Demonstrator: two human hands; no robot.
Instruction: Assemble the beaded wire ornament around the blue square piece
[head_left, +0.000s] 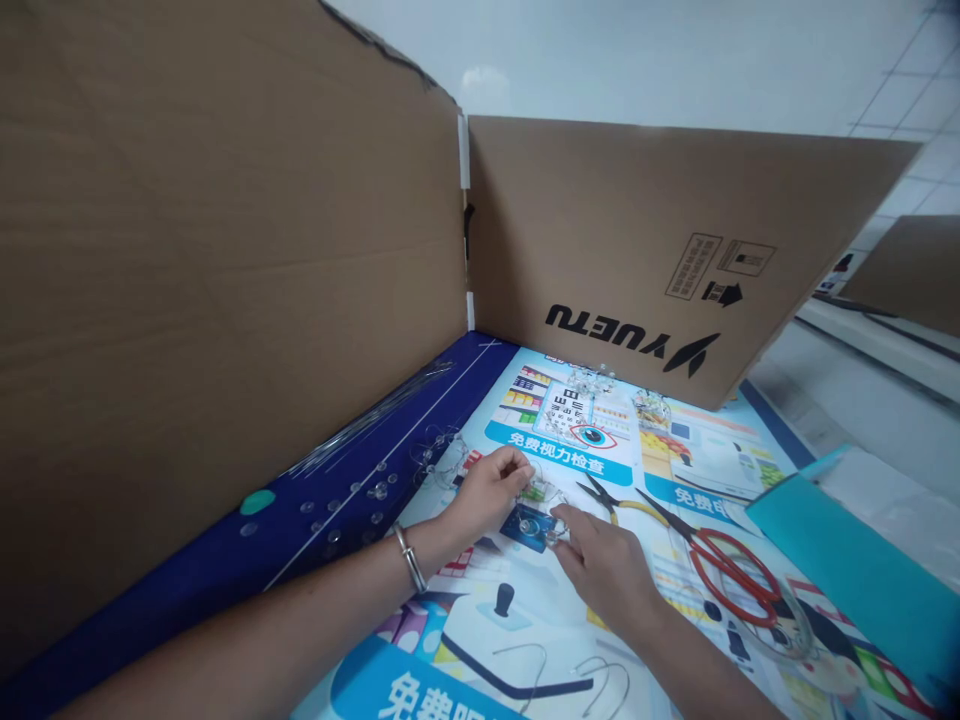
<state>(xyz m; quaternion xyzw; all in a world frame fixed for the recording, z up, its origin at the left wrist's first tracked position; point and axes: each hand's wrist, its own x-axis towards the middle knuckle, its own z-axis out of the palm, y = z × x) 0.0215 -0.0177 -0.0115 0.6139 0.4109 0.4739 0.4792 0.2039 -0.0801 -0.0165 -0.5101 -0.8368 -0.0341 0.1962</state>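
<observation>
Printed eye-test poster point(697, 470) covers the worktop, walled off by cardboard, as I work at its centre. My left hand point(491, 490) is curled nearly shut, its fingers point(517, 465) closed on a small clear plastic piece point(545, 497) just above a dark blue card point(527, 530). My right hand point(604, 570) reaches in from the lower right, half open, its fingertips point(564, 522) at the lower edge of the piece; whether it has hold, I cannot tell. A metal bangle point(410, 558) circles my left wrist.

Just beyond the hands, yellow-handled pliers point(626, 505) lie on the poster, with red-handled scissors point(731, 578) to their right. To the left, a tangled clump of clear pieces point(439, 455) sits near my left hand, and small clear beads point(337, 515) are scattered over the poster's dark blue band point(225, 590). Thin clear rods point(375, 425) lie along that band, against the foot of the cardboard.

Two more heaps of clear pieces point(589, 380) rest at upper centre, below a cardboard panel printed YUETU point(660, 250). A second cardboard panel point(225, 280) fills the upper left of the frame. A teal folder point(847, 570) lies at the right edge, and a white tiled wall point(915, 90) shows at upper right.
</observation>
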